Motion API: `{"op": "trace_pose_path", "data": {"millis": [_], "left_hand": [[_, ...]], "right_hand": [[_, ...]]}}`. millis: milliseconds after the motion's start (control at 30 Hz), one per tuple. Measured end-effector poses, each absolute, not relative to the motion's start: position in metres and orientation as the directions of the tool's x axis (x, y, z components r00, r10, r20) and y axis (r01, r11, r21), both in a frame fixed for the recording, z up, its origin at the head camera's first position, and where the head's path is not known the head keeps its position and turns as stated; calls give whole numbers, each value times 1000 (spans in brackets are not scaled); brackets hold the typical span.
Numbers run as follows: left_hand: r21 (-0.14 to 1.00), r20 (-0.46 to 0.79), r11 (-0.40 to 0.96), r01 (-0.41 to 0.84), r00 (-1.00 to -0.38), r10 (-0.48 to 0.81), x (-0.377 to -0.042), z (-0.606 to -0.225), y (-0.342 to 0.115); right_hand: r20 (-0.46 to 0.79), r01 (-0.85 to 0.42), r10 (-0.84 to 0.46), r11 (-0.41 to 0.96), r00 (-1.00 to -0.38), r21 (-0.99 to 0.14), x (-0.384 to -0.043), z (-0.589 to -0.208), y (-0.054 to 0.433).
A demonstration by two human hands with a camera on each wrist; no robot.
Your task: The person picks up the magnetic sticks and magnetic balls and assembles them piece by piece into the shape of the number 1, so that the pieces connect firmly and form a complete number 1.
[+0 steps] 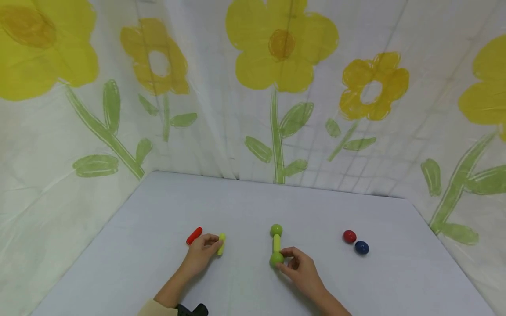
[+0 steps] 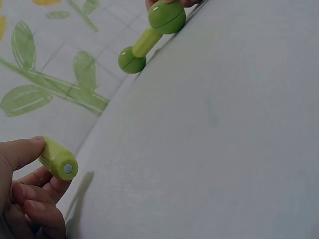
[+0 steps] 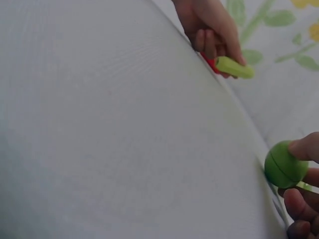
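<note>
My left hand [image 1: 200,253] pinches a yellow-green stick [image 1: 221,244] between thumb and fingers; in the left wrist view the stick's end shows a pale round spot. Just beyond that hand lies a red stick [image 1: 194,235]. Right of centre, a yellow-green rod [image 1: 276,243] joins two green balls, the far ball [image 1: 276,229] and the near ball [image 1: 276,260]. My right hand [image 1: 302,271] holds the near ball between thumb and fingers. The right wrist view shows this green ball [image 3: 285,165] close up, with the rod mostly hidden behind it.
A red ball [image 1: 349,236] and a dark blue ball [image 1: 361,247] lie side by side at the right of the white table [image 1: 245,202]. Behind the table hangs a white curtain [image 1: 213,145] printed with yellow flowers. A black watch [image 1: 191,310] is on my left wrist.
</note>
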State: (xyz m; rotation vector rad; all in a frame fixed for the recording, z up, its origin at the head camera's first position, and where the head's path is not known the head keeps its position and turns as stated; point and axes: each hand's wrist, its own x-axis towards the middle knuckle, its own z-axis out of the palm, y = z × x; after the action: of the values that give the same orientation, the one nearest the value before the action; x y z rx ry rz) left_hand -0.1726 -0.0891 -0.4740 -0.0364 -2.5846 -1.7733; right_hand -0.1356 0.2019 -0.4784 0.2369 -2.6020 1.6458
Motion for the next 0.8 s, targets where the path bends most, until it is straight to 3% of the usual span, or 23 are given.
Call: {"op": "trace_pose_path", "data": {"millis": [300, 600, 800], "left_hand": [[962, -67, 270, -38, -992, 102, -171, -473, -77], [953, -189, 261, -153, -975, 119, -169, -473, -67], [947, -205, 277, -163, -970, 128, -169, -472, -63]], "right_hand": [[109, -143, -103, 432, -989, -890, -147, -476, 203], [85, -135, -139, 404, -987, -905, -155, -476, 206], [78, -132, -145, 420, -986, -898, -159, -476, 208]]}}
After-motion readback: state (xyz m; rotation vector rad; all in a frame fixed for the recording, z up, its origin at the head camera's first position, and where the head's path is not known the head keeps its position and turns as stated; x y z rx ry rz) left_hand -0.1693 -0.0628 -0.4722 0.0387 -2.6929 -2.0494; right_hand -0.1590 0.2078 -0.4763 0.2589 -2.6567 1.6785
